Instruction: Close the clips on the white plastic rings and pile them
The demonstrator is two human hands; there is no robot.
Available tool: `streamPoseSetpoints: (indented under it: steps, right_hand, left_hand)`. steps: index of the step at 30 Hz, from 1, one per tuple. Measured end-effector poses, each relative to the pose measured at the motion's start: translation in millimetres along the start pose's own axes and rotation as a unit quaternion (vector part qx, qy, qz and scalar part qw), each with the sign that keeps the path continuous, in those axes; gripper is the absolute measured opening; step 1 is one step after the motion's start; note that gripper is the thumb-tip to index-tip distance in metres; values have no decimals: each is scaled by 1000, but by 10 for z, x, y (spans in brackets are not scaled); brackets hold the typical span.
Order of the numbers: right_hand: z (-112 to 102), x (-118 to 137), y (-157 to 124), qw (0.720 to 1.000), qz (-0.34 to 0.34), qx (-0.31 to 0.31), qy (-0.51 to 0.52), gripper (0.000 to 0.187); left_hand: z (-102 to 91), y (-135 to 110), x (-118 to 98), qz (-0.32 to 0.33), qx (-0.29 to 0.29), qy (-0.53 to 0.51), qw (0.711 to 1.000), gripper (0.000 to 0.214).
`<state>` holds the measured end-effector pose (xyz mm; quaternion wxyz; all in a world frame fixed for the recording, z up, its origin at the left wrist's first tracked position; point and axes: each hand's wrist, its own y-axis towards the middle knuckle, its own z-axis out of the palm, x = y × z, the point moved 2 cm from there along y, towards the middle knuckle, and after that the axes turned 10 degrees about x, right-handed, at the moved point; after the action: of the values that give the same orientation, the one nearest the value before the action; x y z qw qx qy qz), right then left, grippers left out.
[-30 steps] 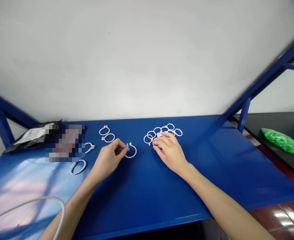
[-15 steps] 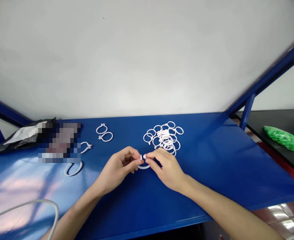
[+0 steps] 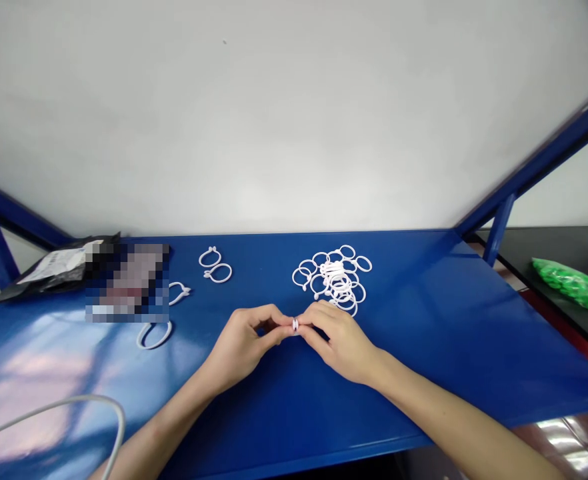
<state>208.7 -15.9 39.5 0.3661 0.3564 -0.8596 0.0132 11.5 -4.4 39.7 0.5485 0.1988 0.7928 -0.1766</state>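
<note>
Both hands meet over the middle of the blue table (image 3: 424,333). My left hand (image 3: 244,347) and my right hand (image 3: 339,337) each pinch one end of a white plastic ring (image 3: 295,325), and the two ends touch between the fingertips. Most of the ring is hidden by the fingers. Just behind my right hand lies a heap of several white rings (image 3: 335,279). Closed white rings lie apart to the left: a pair (image 3: 215,265), one beside the blurred patch (image 3: 179,292), and one nearer me (image 3: 154,335).
A black bag with a white label (image 3: 57,268) lies at the back left. A white cable (image 3: 74,413) curves over the near left corner. Blue frame struts (image 3: 524,177) rise at both sides. A bag of green parts (image 3: 569,283) sits on the dark table to the right.
My left hand carried the open ring from the left to the middle. My right hand left the heap and took the ring's other end. The two ends have come together.
</note>
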Motion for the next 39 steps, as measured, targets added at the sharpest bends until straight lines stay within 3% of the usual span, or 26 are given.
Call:
streamPoseSetpoints:
  steps: [9, 12, 14, 15, 17, 18, 20, 22, 26, 35, 39]
  right_hand:
    - [7, 36, -27, 991, -47, 43, -116, 29]
    - [2, 8, 31, 987, -54, -8, -150, 27]
    - [-56, -47, 94, 980, -52, -70, -181, 23]
    - [-100, -90, 124, 973, -47, -104, -200, 22]
    - [-199, -201, 173, 958, -22, -157, -239, 19]
    - [-245, -265, 188, 951, -3, -171, -259, 19]
    - [-309, -383, 199, 941, 32, -169, -290, 20]
    - [-333, -463, 189, 938, 56, -150, -308, 21]
    - [-317, -467, 151, 940, 56, -136, -307, 21]
    - [-203, -238, 102, 955, 9, -125, -268, 18]
    - [-71, -124, 75, 970, -16, -94, -226, 19]
  left_hand:
    - [45, 11, 73, 57, 32, 50, 997, 18]
    - [-59, 77, 88, 94, 27, 138, 986, 16]
    - [-225, 124, 124, 102, -41, 239, 965, 19]
    - [-336, 138, 151, 85, -110, 297, 945, 23]
    - [-565, 139, 226, -13, -240, 398, 885, 32]
    - [-661, 133, 269, -72, -271, 434, 856, 37]
    - [-799, 115, 344, -171, -284, 477, 814, 44]
    - [-861, 103, 395, -230, -265, 493, 796, 47]
    - [-845, 108, 415, -253, -220, 492, 804, 39]
    - [-725, 110, 410, -219, -201, 440, 847, 27]
    - [-632, 125, 421, -133, -186, 391, 892, 17]
